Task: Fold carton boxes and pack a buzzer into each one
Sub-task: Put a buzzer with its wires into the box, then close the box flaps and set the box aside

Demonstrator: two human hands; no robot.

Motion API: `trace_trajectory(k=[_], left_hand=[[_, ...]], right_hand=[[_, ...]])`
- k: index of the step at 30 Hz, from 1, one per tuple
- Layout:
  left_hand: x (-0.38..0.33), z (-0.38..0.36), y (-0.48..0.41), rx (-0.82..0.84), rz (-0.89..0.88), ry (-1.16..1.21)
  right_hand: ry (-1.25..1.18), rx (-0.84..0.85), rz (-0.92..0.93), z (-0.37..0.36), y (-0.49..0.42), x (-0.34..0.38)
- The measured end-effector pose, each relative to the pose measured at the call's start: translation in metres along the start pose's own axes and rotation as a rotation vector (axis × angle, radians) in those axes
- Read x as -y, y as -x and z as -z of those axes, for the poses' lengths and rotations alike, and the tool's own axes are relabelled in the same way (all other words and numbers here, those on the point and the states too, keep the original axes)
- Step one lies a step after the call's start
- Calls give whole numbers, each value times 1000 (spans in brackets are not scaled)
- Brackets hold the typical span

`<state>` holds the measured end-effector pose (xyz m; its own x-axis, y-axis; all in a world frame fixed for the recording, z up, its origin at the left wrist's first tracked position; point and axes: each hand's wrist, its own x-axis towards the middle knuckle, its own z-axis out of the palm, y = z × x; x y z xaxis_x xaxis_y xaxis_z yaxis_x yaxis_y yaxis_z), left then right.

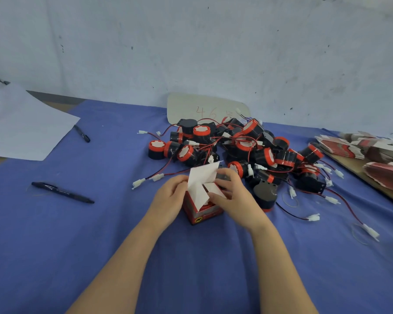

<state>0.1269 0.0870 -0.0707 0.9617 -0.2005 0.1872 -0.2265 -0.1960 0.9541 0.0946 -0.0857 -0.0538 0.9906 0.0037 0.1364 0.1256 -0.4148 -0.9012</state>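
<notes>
A small red carton box (202,214) stands upright on the blue cloth (100,234), its white top flaps (202,177) raised. A red buzzer shows inside the opening. My left hand (168,200) grips the box's left side, fingers at the tall flap. My right hand (232,196) lies over the right side, its fingers curled on a white side flap. Just behind the box lies a pile of black and red buzzers (243,148) with red-black wires and white plugs.
Stacks of flat red and white cartons (372,155) lie on a board at the right. Two black pens (61,192) (82,133) and a white sheet (21,125) are at the left. A pale card marked 46 (204,109) leans on the wall.
</notes>
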Motion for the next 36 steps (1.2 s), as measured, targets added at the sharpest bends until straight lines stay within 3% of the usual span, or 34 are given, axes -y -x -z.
trace_trajectory(k=[4, 7, 10, 14, 17, 20, 25, 30, 36], left_hand=[[-5, -5, 4, -19, 10, 195], [-6, -7, 7, 76, -102, 126], [-2, -3, 4, 58, -52, 111], [0, -2, 4, 0, -78, 132], [3, 0, 2, -40, -89, 72], [6, 8, -1, 57, -52, 61], [7, 21, -4, 220, 92, 305], [6, 20, 1, 279, -34, 14], [2, 16, 4, 205, -62, 45]], right_hand=[[-4, -54, 34, -7, -2, -1], [-24, -57, 36, -15, -6, -1], [-200, -33, -5, -16, -7, -4], [-391, 91, -1, -11, -4, -6], [-360, 249, 23, -7, -2, -8], [-279, 369, -9, 0, 1, -8], [-200, 201, -59, 1, 1, -7], [-161, 135, -16, -2, 0, -8], [-157, 91, -5, -8, -2, -7]])
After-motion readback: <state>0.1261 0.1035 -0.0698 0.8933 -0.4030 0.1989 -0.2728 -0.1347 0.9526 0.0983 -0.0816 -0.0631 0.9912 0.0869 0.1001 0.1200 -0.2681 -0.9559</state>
